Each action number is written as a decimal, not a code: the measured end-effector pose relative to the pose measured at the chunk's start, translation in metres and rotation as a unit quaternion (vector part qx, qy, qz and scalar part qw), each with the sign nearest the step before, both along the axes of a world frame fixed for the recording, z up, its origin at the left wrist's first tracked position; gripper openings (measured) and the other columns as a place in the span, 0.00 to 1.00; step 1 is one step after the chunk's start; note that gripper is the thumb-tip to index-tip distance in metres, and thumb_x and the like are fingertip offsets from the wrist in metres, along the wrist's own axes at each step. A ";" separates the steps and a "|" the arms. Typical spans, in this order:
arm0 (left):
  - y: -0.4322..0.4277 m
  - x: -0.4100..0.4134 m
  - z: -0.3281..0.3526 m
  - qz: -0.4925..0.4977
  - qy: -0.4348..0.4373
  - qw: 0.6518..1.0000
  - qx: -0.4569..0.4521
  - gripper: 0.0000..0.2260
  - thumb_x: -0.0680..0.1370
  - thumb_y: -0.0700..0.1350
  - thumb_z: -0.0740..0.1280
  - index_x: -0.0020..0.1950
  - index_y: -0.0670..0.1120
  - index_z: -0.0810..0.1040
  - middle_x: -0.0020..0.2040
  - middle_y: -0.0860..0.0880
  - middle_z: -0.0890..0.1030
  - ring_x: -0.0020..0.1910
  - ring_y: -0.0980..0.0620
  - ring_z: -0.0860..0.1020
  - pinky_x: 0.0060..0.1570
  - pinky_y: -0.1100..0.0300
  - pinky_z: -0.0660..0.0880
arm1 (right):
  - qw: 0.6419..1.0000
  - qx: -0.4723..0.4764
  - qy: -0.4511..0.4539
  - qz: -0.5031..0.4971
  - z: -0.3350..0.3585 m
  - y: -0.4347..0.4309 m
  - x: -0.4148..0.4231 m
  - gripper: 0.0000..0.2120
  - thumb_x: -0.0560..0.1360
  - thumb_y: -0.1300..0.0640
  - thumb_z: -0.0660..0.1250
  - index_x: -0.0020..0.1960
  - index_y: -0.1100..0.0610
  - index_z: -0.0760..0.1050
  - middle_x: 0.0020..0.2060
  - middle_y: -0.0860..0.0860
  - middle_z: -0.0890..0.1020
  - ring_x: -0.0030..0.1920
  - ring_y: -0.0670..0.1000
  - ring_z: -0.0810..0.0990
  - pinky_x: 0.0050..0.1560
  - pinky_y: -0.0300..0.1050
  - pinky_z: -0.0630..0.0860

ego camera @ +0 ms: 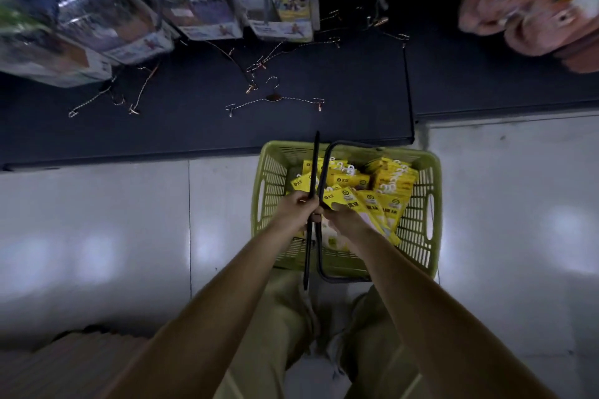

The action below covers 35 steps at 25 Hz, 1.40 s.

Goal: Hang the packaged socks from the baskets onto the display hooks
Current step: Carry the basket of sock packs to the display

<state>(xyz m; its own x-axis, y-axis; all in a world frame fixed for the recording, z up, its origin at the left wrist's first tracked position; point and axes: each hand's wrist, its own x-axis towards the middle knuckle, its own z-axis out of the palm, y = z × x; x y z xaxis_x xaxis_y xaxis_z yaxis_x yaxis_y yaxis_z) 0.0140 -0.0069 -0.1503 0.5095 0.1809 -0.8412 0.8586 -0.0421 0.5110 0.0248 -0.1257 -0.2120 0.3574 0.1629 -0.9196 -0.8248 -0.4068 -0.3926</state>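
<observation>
- Forearms reach up from the bottom of the frame over khaki trousers and meet above a green basket, which stands on the pale floor tiles at centre.
- At centre frame the left hand has its fingers curled round a black basket handle. The handle stands almost on end across the basket's left half.
- Just beside it, the right hand grips a small fan of yellow sock packs, lifted a little above the basket's lower half. I cannot tell how many it holds.
- A heap of loose packs fills the basket's upper half, and white plastic hooks poke out of their tops.
- The packs look light, flat and soft in the middle, and only the card header seems stiff. A glossy wrapper would probably let a fanned bunch slide apart, so a firm pinch near the header, just under the hook, seems the best hold. Taking a few at a time should keep the hooks from tangling.
- A dark shelf crosses the upper middle of the frame with wire hangers scattered on it.
- Blurred blue packets hang at upper left and pink fluffy slippers at upper right. The display pegs themselves are too blurred to pick out.
</observation>
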 end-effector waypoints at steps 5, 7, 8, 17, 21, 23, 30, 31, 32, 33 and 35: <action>0.013 -0.003 0.013 -0.008 0.034 0.999 0.014 0.09 0.79 0.41 0.62 0.57 0.39 0.74 0.48 0.41 0.79 0.39 0.50 0.78 0.50 0.52 0.75 | 0.995 -0.074 -0.020 -0.071 0.028 -0.012 0.005 0.10 0.75 0.55 0.66 0.37 0.56 0.70 0.27 0.53 0.73 0.27 0.50 0.70 0.30 0.41 0.66; 0.013 -0.011 0.031 -0.021 0.060 0.998 0.016 0.11 0.79 0.39 0.61 0.59 0.35 0.73 0.43 0.43 0.76 0.37 0.50 0.76 0.42 0.56 0.75 | 0.988 -0.142 -0.024 -0.061 0.055 -0.045 0.003 0.12 0.75 0.57 0.67 0.34 0.58 0.70 0.22 0.53 0.72 0.24 0.52 0.69 0.29 0.42 0.65; 0.014 -0.017 0.043 -0.015 0.069 0.997 0.017 0.11 0.79 0.38 0.61 0.59 0.33 0.72 0.39 0.45 0.75 0.35 0.51 0.74 0.36 0.60 0.74 | 0.986 -0.150 -0.014 -0.076 0.071 -0.060 0.003 0.12 0.75 0.59 0.66 0.33 0.59 0.70 0.20 0.53 0.72 0.24 0.52 0.69 0.29 0.42 0.65; 0.096 -0.094 0.205 0.130 0.070 0.987 0.063 0.10 0.77 0.37 0.61 0.35 0.42 0.71 0.30 0.46 0.73 0.22 0.56 0.74 0.29 0.61 0.70 | 0.985 -0.107 -0.047 0.125 0.271 -0.009 -0.008 0.12 0.75 0.57 0.65 0.36 0.62 0.76 0.30 0.56 0.80 0.29 0.50 0.79 0.29 0.39 0.74; 0.133 -0.138 0.258 0.178 0.048 0.980 0.070 0.07 0.75 0.40 0.62 0.37 0.44 0.73 0.32 0.48 0.77 0.26 0.54 0.77 0.27 0.63 0.69 | 0.968 -0.082 -0.101 0.216 0.335 0.053 -0.018 0.06 0.76 0.56 0.66 0.46 0.59 0.74 0.33 0.56 0.79 0.33 0.53 0.79 0.40 0.46 0.76; 0.162 -0.162 0.272 0.215 0.042 0.974 0.059 0.06 0.76 0.40 0.62 0.39 0.43 0.74 0.34 0.47 0.78 0.30 0.52 0.78 0.34 0.57 0.75 | 0.961 -0.082 -0.109 0.240 0.354 0.090 -0.024 0.05 0.76 0.56 0.65 0.44 0.56 0.73 0.31 0.54 0.78 0.31 0.51 0.78 0.34 0.41 0.73; 0.304 -0.242 0.310 0.282 -0.007 0.958 0.051 0.04 0.79 0.41 0.60 0.48 0.41 0.72 0.36 0.47 0.79 0.30 0.52 0.79 0.34 0.55 0.79 | 0.938 -0.080 -0.127 0.312 0.388 0.272 -0.049 0.09 0.76 0.56 0.66 0.39 0.55 0.70 0.28 0.52 0.72 0.26 0.50 0.71 0.22 0.36 0.67; 0.323 -0.250 0.313 0.285 -0.017 0.957 0.053 0.04 0.80 0.41 0.60 0.49 0.41 0.72 0.36 0.47 0.79 0.29 0.51 0.79 0.32 0.56 0.78 | 0.933 -0.076 -0.131 0.327 0.392 0.298 -0.053 0.09 0.76 0.56 0.66 0.39 0.55 0.69 0.28 0.52 0.71 0.26 0.50 0.70 0.21 0.36 0.66; 0.343 -0.258 0.316 0.293 -0.024 0.954 0.056 0.04 0.80 0.41 0.60 0.49 0.42 0.71 0.35 0.46 0.78 0.28 0.51 0.79 0.31 0.56 0.78 | 0.925 -0.072 -0.138 0.346 0.395 0.323 -0.057 0.09 0.77 0.56 0.65 0.39 0.55 0.69 0.29 0.52 0.71 0.26 0.50 0.70 0.19 0.34 0.65; 0.362 -0.265 0.318 0.307 -0.027 0.949 0.061 0.04 0.80 0.42 0.60 0.48 0.42 0.71 0.35 0.46 0.78 0.28 0.51 0.79 0.29 0.57 0.77 | 0.916 -0.069 -0.147 0.368 0.397 0.348 -0.062 0.10 0.77 0.56 0.65 0.39 0.55 0.68 0.29 0.52 0.72 0.26 0.50 0.70 0.18 0.33 0.63; 0.401 -0.280 0.318 0.349 -0.033 0.934 0.071 0.04 0.80 0.42 0.61 0.47 0.42 0.72 0.35 0.47 0.78 0.28 0.51 0.79 0.27 0.59 0.77 | 0.895 -0.066 -0.163 0.411 0.401 0.400 -0.072 0.10 0.78 0.56 0.63 0.38 0.54 0.68 0.28 0.52 0.72 0.25 0.49 0.71 0.16 0.32 0.62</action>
